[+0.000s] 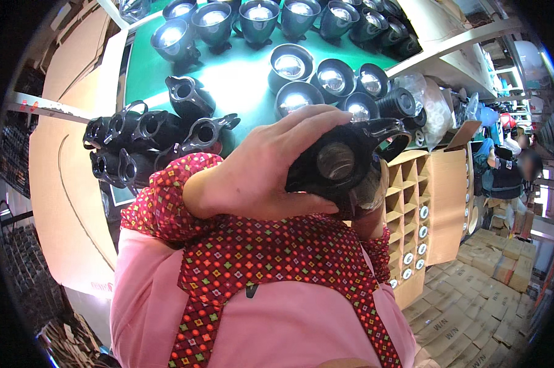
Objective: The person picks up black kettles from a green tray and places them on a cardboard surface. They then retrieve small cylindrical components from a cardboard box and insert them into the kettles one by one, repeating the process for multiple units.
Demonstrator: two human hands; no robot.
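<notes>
- The left hand (258,168) wraps its fingers (301,126) over the top of a glossy black plastic lamp housing with a round glass-like opening (344,165), held close to the chest above a pink apron with red patterned straps (277,294).
- The right hand is almost wholly hidden beneath that housing; only its wrist (370,224) shows under it, so I cannot tell how its fingers stand.
- Just right of the fingers stands a brown cardboard box split into small cells (412,214).
- Left of the fingers, a heap of matching black housings (148,141) lies on its side on the green-topped workbench (228,76).
- Beyond the fingertips, rows of dark round lamp bowls with shiny reflectors (289,61) face upward.
- Far right, flattened cartons (485,294) cover the floor, and another person (504,172) stands in the aisle.
</notes>
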